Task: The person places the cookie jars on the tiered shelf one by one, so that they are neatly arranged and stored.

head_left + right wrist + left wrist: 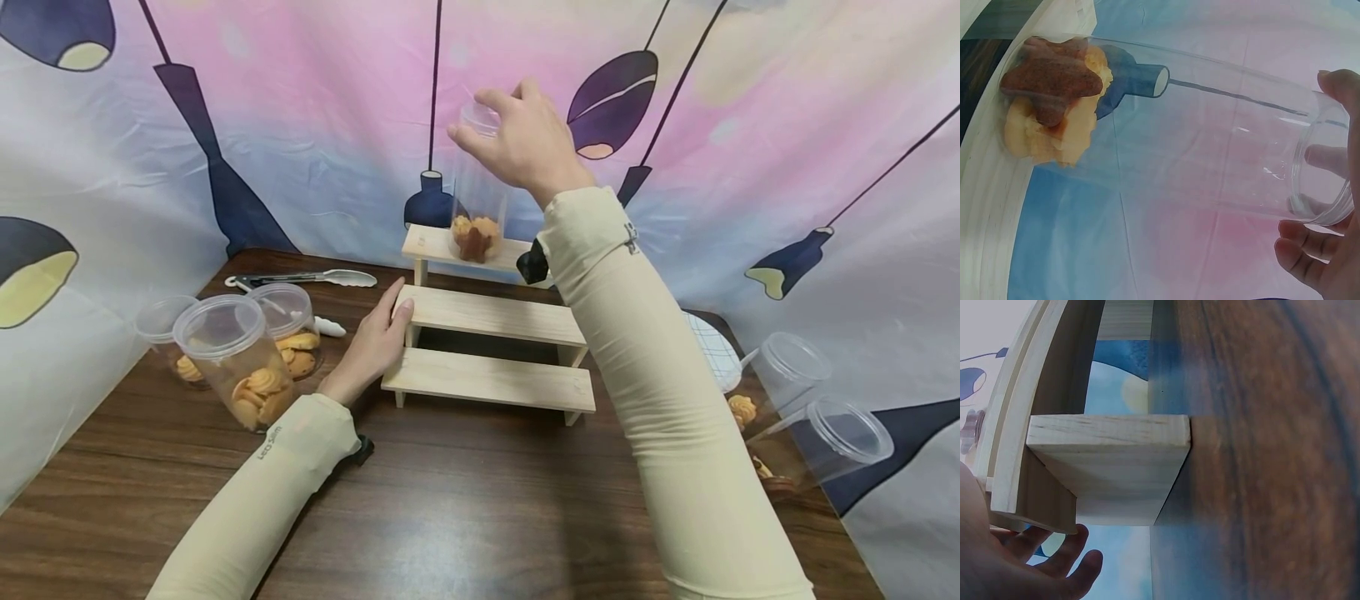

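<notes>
A three-step wooden shelf (487, 312) stands on the dark table. On its top step is a tall clear plastic jar (480, 179), upright, with several cookies (476, 237) at the bottom. One brown star-shaped cookie (1050, 81) shows in the right wrist view. My right hand (528, 137) grips the jar round its top rim from above, thumb and fingers on opposite sides. At the middle step's left end, my left hand (375, 337) holds the shelf. In the left wrist view its fingers (1069, 550) curl round the end of a board.
Several clear jars with cookies, one in front (236, 358), stand on the left. Behind them lie tongs (330, 277) and a white handle (330, 327). On the right are two more jars (832, 442) and a white grid-patterned round item (711, 350). A printed cloth hangs behind.
</notes>
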`<state>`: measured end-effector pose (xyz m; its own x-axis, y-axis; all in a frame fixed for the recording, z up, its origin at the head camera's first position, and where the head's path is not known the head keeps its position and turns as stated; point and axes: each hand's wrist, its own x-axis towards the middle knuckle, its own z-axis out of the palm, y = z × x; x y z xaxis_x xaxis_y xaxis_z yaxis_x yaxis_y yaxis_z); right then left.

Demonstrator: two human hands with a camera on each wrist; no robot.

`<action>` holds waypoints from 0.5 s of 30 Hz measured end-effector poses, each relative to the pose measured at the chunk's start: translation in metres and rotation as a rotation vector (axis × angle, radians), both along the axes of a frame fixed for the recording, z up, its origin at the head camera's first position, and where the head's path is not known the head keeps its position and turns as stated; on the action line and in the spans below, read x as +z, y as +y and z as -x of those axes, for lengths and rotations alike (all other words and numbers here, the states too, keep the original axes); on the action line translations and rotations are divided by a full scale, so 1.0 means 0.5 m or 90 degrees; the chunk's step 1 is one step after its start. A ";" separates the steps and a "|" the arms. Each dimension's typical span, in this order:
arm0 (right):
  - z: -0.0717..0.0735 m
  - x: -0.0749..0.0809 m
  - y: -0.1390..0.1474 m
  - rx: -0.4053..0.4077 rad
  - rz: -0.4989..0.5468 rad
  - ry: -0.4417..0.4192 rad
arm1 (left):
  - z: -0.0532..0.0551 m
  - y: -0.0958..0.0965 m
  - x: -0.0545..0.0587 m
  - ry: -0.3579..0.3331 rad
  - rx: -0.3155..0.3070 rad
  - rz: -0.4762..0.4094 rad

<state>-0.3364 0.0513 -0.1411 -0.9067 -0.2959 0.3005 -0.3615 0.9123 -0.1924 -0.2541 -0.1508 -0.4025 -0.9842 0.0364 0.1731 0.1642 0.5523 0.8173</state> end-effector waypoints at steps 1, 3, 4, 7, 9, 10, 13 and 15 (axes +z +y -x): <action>-0.001 0.001 0.000 -0.003 -0.002 -0.001 | 0.000 0.000 0.000 0.000 -0.001 0.000; -0.002 0.003 -0.001 -0.010 -0.006 -0.001 | 0.001 0.000 0.001 0.000 -0.001 -0.001; -0.003 0.004 -0.002 -0.017 -0.008 -0.002 | 0.001 0.000 0.001 0.001 -0.001 -0.001; -0.007 0.009 -0.003 -0.038 -0.018 -0.009 | 0.002 0.000 0.002 0.004 0.001 -0.001; -0.013 0.015 -0.003 -0.046 -0.021 -0.006 | 0.001 0.000 0.002 0.007 0.002 -0.001; -0.016 0.017 -0.001 -0.048 -0.022 -0.005 | 0.001 0.000 0.002 0.008 0.002 -0.002; -0.030 0.025 0.010 -0.046 -0.015 -0.003 | 0.000 0.000 0.003 0.009 0.002 -0.001; -0.041 0.028 0.023 -0.039 -0.014 -0.002 | 0.000 0.000 0.003 0.008 0.002 -0.003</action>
<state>-0.3162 0.0628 -0.1273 -0.9246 -0.2455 0.2913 -0.3035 0.9369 -0.1737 -0.2542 -0.1508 -0.4010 -0.9822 0.0323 0.1853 0.1723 0.5496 0.8175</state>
